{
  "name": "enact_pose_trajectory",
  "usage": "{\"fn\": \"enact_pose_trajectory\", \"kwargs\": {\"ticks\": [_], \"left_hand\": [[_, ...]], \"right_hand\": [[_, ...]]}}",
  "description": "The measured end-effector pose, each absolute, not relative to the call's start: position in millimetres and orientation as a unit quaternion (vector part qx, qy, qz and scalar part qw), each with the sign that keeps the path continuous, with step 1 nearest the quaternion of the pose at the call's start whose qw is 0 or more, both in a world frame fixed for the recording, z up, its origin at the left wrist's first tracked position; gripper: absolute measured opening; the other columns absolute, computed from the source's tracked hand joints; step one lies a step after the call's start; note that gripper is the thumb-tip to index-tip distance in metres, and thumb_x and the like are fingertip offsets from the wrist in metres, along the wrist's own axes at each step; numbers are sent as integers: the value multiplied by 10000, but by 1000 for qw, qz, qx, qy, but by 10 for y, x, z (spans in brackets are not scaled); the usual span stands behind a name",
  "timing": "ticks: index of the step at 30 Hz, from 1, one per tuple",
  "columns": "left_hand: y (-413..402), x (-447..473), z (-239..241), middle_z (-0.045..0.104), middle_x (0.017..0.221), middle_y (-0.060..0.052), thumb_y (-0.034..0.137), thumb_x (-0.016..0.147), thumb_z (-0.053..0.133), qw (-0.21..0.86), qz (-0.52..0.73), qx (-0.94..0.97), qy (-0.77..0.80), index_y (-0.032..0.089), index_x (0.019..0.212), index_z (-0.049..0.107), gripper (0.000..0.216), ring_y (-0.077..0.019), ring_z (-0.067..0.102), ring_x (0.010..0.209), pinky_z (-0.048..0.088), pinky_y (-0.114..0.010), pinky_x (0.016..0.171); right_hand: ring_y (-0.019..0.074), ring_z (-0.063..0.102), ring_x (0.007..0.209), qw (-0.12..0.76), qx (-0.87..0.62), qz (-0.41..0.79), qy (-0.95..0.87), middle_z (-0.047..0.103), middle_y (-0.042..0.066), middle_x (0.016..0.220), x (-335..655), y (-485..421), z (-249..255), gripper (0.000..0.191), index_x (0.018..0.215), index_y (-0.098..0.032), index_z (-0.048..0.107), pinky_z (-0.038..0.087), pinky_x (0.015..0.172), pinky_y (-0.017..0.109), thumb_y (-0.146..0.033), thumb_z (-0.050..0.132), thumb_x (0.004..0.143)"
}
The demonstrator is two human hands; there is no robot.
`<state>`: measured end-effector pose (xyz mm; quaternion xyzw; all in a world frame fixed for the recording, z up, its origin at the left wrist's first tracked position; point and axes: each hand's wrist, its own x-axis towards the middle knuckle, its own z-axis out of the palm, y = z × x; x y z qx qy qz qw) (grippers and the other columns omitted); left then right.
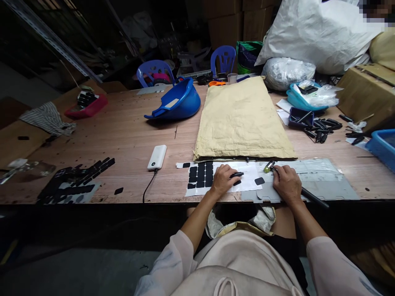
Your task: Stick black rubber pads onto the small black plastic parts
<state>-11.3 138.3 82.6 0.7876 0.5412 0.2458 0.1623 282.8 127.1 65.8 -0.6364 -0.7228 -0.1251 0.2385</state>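
While the person is sitting at the near edge of the surface, the left hand is resting on a white backing sheet. Its grip is pinching together on a small black piece, which is lying just above the sheet's middle. The right hand is holding a dark rod-like tool. That grip is clamping round the shaft, and the pale tip is pointing at the sheet's right end. Under this hand, a grey sheet is lying flat.

Progress reading: a block of black pads is occupying the left part of the backing sheet, and the right part is showing bare white. One single pad is lying apart, where the white sheet and the grey sheet meet. By this judgement, part of the sheet is already emptied and the block is remaining.

Farther out, a power bank is lying left of the sheet, with its cable running over the edge. Loose black pieces are lying well to the left. A beige sack is lying just behind the sheets. Beyond it, a blue basin is sitting tipped on its side, and a red tray is standing at the far left.

Limits of view: I cannot tell whether the pinched piece is touching the sheet or clear of it. The tool's tip is too small to identify. A blue crate is being cut off by the right edge.
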Motion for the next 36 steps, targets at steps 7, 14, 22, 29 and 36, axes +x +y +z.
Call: {"fn": "enact_pose_trajectory", "kwargs": {"ticks": [7,14,22,29,36], "left_hand": [[1293,223,720,728,1017,-56,322,873,824,231,264,768,536,237,1054,783,204,-252,609,1015,477,-412,945],[1349,175,687,724,963,-43,279,841,833,265,276,752,537,230,976,787,150,-242,614,987,482,-397,938],[1399,77,626,671,914,-44,253,854,822,279,304,778,474,221,1006,833,156,-215,629,944,502,-361,915],[1441,82,545,644,898,-31,273,877,802,285,309,781,462,234,1000,833,133,-205,609,927,496,-353,911],[1451,111,544,652,882,-35,248,859,806,274,315,784,460,234,998,842,145,-199,603,892,494,-349,895]], "right_hand": [[238,506,859,241,-630,-135,-726,645,91,935,2863,1288,638,244,1126,-206,716,359,747,347,-285,529,991],[234,577,868,280,-634,-69,-717,658,82,937,2808,1248,721,249,1130,-227,726,427,750,342,-294,520,1006],[199,694,903,373,-529,122,-752,720,58,991,2250,878,949,285,1235,-256,699,553,818,324,-332,484,1065],[187,709,917,407,-497,80,-762,729,62,1024,2040,778,978,323,1332,-267,686,568,804,298,-289,497,1071],[187,704,844,382,-513,67,-766,721,47,954,2124,818,905,309,1291,-270,713,568,753,305,-295,501,1068]]}}
